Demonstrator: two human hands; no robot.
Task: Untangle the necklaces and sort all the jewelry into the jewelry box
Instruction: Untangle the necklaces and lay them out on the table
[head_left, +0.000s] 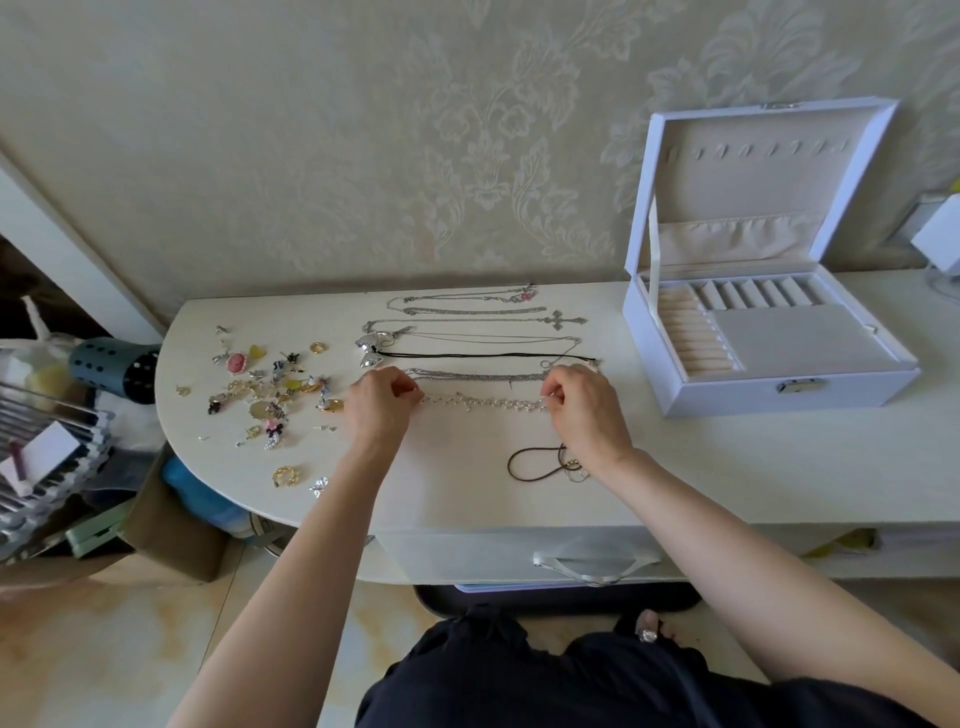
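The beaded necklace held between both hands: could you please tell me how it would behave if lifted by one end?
Probably floppy: the beaded necklace lies straight while the left hand and right hand pinch its ends. Likely light, being thin with tiny beads. It may snag; small bits stick out along it.

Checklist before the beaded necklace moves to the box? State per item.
1. Grip on both ends: left hand and right hand each pinch an end of the beaded necklace: ok.
2. Necklace untangled: it lies straight between the hands: ok.
3. Clear of the silver chain beside it: cannot tell.
4. Jewelry box open, lid up: ok.
5. Lid hooks free: ok.
6. Brown cord necklace untangled: coiled near the right wrist: not ok.
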